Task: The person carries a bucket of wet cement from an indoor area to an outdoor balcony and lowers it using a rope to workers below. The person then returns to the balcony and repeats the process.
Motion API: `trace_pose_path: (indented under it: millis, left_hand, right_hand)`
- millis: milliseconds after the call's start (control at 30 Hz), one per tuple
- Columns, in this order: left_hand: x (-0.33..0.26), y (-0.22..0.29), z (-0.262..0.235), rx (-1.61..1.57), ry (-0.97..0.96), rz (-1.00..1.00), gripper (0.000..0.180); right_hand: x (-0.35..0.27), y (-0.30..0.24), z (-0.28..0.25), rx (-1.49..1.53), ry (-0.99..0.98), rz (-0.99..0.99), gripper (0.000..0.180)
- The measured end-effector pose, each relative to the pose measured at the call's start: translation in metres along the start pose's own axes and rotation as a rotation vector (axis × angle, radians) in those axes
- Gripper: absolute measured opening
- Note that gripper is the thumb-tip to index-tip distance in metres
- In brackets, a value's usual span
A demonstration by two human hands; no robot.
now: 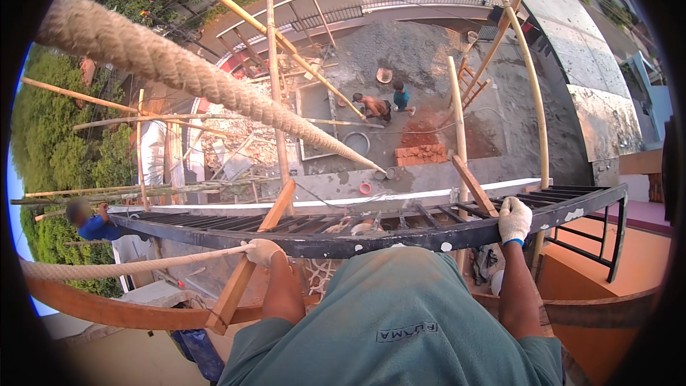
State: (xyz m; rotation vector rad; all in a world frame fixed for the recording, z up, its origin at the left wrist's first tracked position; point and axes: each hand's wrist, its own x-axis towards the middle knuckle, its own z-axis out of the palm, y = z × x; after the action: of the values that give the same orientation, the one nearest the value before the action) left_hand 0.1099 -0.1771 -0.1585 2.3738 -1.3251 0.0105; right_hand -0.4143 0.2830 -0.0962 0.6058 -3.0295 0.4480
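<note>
Across the person's front lies a black metal railing [357, 244], its right stretch clasped by the gloved right hand [514, 220]; the gloved left hand [265, 251] meets rope [143, 267] beside timber [233, 292], closure indeterminable.

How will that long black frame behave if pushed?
Likely stiff: the frame looks like metal, braced by many bars. Probably heavy, given its length. Its smooth-looking paint may slip somewhat under the gloved right hand.
</note>
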Motion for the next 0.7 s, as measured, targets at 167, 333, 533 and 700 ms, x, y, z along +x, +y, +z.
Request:
trace_pose_path:
  millis: [167, 333, 533, 700]
  left_hand:
    - [-0.001, 0.002, -0.003, 0.184, -0.073, 0.053, 0.03]
    - [0.003, -0.003, 0.002, 0.084, -0.001, -0.006, 0.029]
    - [-0.007, 0.011, -0.009, 0.075, -0.019, -0.039, 0.03]
    - [0.0, 0.006, -0.005, 0.03, -0.018, -0.08, 0.03]
  right_hand:
    - [0.0, -0.002, -0.002, 0.01, 0.003, 0.0, 0.017]
    - [-0.001, -0.004, -0.002, 0.014, 0.011, -0.006, 0.017]
    - [-0.001, 0.001, 0.0, -0.02, 0.007, -0.02, 0.017]
    - [0.001, -0.004, -0.004, -0.025, -0.041, 0.001, 0.017]
